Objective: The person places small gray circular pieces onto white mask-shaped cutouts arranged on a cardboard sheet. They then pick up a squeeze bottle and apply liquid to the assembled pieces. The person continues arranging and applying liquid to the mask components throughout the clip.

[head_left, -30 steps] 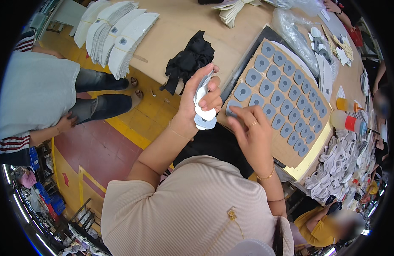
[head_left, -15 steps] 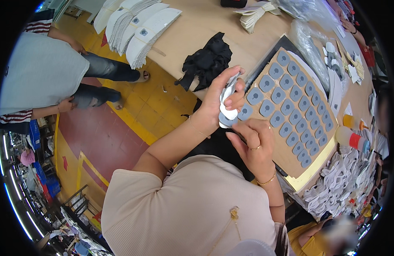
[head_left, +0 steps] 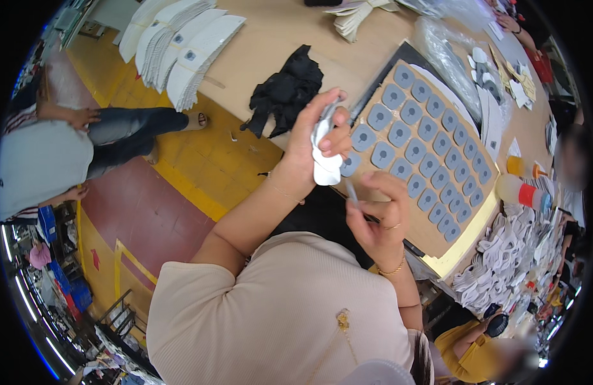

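Note:
My left hand (head_left: 317, 138) is closed around a small stack of white, round-ended pieces (head_left: 326, 170), held upright over the table's near edge. Just right of the stack, my right hand (head_left: 381, 215) pinches a thin grey piece (head_left: 352, 192) between thumb and fingers, seen nearly edge-on and blurred. Beyond both hands lies a brown board (head_left: 437, 249), on which rounded grey patches (head_left: 414, 151) with dark marks sit in rows. Part of the board's near left side is hidden by my hands.
Black cloth (head_left: 287, 86) lies left of the board, with tied white stacks (head_left: 174, 48) farther left. Right of the board are an orange-capped bottle (head_left: 522, 167), a red-banded bottle (head_left: 522, 191) and heaped white pieces (head_left: 502, 250). A person (head_left: 43, 160) stands at left.
My right hand has drawn a grey piece off the stack in my left hand and away from it. The view has shifted, and the person at left has moved.

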A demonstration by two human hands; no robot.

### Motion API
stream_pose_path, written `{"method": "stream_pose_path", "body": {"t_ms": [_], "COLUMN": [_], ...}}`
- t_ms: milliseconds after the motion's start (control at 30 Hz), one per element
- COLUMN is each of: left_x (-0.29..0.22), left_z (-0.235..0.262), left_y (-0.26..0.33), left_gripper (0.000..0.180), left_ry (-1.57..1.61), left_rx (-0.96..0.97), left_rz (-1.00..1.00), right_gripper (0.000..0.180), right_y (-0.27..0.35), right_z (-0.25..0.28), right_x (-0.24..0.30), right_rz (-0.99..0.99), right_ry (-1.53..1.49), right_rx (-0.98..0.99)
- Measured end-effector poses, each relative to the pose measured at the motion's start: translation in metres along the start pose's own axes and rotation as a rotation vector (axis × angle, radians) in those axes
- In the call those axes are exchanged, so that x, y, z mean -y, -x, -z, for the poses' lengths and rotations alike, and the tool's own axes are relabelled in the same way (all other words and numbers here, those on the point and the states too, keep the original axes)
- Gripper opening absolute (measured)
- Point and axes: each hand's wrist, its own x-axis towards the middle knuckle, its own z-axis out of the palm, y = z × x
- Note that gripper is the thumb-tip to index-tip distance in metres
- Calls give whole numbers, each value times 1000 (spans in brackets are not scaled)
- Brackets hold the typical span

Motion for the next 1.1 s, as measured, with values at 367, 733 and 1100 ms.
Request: {"method": "stream_pose_path", "body": {"t_ms": [367,733,1100], "left_x": [-9,-3,0], "left_z": [12,16,9], "left_y": [4,11,10], "left_gripper": [18,17,16], "left_ry": [42,-6,-36], "left_rx": [25,-5,-31], "left_rz": [6,51,43], "right_gripper": [12,14,23], "right_y": [18,6,20], "right_z": [15,7,7], "right_x": [-8,-9,-17], "right_rz": [-567,-543,-225], "right_ry": [-21,243,559], "right_rx": [134,178,206]}}
